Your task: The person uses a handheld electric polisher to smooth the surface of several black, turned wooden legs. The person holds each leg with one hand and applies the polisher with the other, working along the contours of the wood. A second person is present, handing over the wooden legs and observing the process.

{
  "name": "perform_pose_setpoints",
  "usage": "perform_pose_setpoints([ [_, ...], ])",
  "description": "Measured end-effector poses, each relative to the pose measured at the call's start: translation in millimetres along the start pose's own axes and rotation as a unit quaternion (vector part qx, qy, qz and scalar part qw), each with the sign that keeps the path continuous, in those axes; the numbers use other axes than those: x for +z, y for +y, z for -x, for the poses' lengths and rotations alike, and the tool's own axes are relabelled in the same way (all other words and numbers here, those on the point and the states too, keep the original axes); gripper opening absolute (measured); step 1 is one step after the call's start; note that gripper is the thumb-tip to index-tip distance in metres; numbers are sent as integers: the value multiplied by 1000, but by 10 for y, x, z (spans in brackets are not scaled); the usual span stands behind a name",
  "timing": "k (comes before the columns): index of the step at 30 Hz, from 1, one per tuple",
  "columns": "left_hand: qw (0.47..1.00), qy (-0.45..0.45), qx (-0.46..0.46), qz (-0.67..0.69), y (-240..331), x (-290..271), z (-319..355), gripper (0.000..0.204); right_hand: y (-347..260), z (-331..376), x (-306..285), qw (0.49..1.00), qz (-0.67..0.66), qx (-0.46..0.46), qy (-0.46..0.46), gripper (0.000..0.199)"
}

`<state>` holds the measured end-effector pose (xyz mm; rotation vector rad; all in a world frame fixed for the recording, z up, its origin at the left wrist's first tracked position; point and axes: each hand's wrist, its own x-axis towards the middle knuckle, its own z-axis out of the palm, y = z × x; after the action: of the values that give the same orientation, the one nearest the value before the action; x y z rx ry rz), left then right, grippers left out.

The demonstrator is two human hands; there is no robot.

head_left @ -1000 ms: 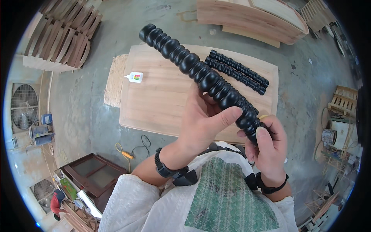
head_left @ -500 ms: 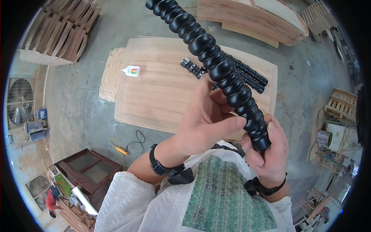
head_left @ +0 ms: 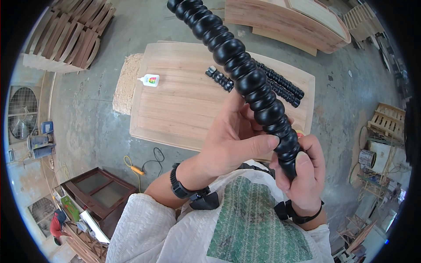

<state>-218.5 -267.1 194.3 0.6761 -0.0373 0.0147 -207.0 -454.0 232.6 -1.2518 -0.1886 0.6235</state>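
A long glossy black turned spindle [head_left: 252, 83], beaded along its length, slants from the top of the view down to my hands. My left hand [head_left: 237, 140] supports it from the left, thumb along its lower beads and fingers partly hidden behind. My right hand [head_left: 307, 175] wraps the lower end, thumb pressed on top. Beyond them, a black spindle [head_left: 218, 79] lies on the pale wooden panel [head_left: 184, 105], left of the held one. Two more spindles [head_left: 285, 81] lie to the right, partly covered. A small red and yellow thing [head_left: 300, 133] peeks out above my right hand; its kind is unclear.
A white squeeze bottle [head_left: 151, 80] lies at the panel's left. Curved wooden parts [head_left: 66, 37] are stacked far left. A large wooden piece [head_left: 280, 24] stands at the back. A dark framed cabinet [head_left: 98, 193] and a yellow-black cable [head_left: 138, 169] are lower left.
The spindle's lower end has shifted slightly down and left. My right thumb now lies across it, and the red and yellow thing has come into sight.
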Motion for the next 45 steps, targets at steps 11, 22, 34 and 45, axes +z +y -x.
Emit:
perform_pose_setpoints([
  [11, 997, 74, 16, -6, 36, 69, -55, 58, 15, 42, 83, 997, 68, 18, -40, 12],
  [22, 972, 48, 92, 210, 429, -94, -317, 47, 1167, 201, -1560, 636, 747, -15, 192, 57],
  [34, 974, 68, 87, 198, 518, -72, -298, 35, 1352, 217, -1964, 755, 593, 105, 260, 76],
  [45, 993, 80, 44, 81, 482, -111, -279, 26, -373, 71, -184, 847, 502, -162, -65, 77],
])
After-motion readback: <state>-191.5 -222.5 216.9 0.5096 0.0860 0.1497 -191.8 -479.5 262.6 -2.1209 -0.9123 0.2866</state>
